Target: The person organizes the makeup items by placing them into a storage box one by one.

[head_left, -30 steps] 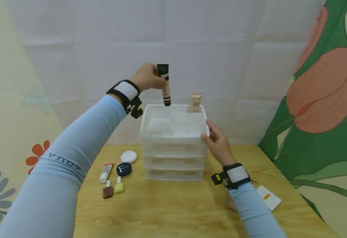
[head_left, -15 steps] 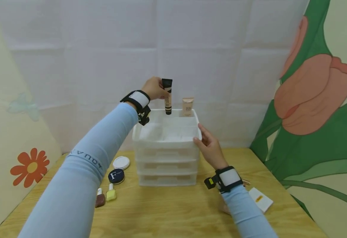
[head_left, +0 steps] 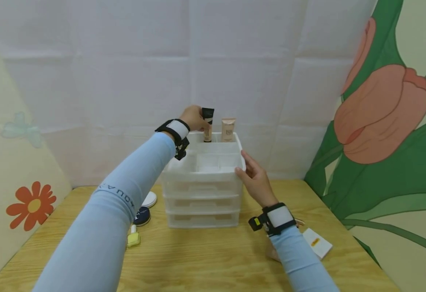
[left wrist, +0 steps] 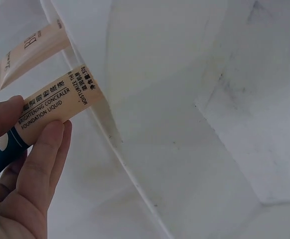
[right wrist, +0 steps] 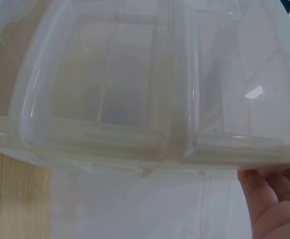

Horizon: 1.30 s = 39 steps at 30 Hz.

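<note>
My left hand [head_left: 192, 118] pinches a beige foundation tube [left wrist: 60, 102] with a black end, above the rear left of a white plastic drawer organizer [head_left: 203, 178]. The tube's black end points up in the head view. Its lower part overlaps the back row of compartments. Beside it a beige BB cream tube [head_left: 229, 129] stands upright in the back right compartment. With thumb in front and fingers along the side, my right hand [head_left: 257, 180] grips the organizer's right front top edge. In the right wrist view, clear drawer fronts [right wrist: 105, 89] lie close by.
Left of the organizer lie a white round case [head_left: 149, 200], a dark round compact [head_left: 142, 216] and a yellow nail polish bottle [head_left: 134, 238], partly behind my left sleeve. A white box [head_left: 318, 242] lies right of my right forearm. A white-covered wall stands behind.
My left hand has lowered the foundation tube toward the organizer's back compartments. The left sleeve now covers the brown nail polish and the small white tube. My right hand keeps its hold.
</note>
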{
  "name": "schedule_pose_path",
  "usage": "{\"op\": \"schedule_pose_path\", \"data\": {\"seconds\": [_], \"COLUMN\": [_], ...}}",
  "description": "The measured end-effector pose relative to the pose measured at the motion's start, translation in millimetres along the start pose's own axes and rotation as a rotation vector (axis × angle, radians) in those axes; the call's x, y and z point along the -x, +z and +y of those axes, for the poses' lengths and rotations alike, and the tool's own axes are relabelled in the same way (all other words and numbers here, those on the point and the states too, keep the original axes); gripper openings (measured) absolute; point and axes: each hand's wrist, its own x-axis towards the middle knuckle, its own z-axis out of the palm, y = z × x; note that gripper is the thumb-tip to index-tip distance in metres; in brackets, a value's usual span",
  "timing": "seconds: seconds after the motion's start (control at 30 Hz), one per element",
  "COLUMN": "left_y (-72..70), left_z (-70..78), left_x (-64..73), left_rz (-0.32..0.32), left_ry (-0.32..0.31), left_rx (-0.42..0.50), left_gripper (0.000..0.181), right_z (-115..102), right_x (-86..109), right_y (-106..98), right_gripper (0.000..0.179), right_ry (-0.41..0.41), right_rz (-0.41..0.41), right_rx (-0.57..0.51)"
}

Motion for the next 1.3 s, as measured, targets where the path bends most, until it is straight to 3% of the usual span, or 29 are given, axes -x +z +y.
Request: {"op": "schedule_pose_path", "data": {"seconds": [0.33, 0.6, 0.87, 1.1, 1.3], "left_y": [8.9, 6.6, 6.3, 2.0, -7.6], "left_z": [-1.8, -2.6, -7.9, -11.5, -7.6], "left_x": [1.7, 11.6, 8.3, 7.2, 14.0], "left_rz": [-0.033, -0.02, -0.018, -0.029, -0.012], "left_ry": [-0.034, -0.041, -0.05, -0.081, -0.066], "left_rx": [0.01, 0.02, 0.008, -0.001, 0.02], "left_gripper": [0.045, 0.042, 0.043, 0.039, 0.037], "right_z": [-3.9, -5.4, -6.9, -6.2, -7.9], "right_x": [3.0, 1.8, 2.0, 1.8, 0.9], "right_y": [-0.3, 1.2, 4.6, 5.8, 4.5], "right_gripper": [0.06, 0.059, 0.059, 0.06, 0.06], "right_ry": [-0.015, -0.041, -0.047, -0.024, -0.002], "right_rz": [-0.005, -0.019, -0.009, -0.015, -0.024], "right_rx": [0.01, 0.004, -0.001, -0.001, 0.019]}}
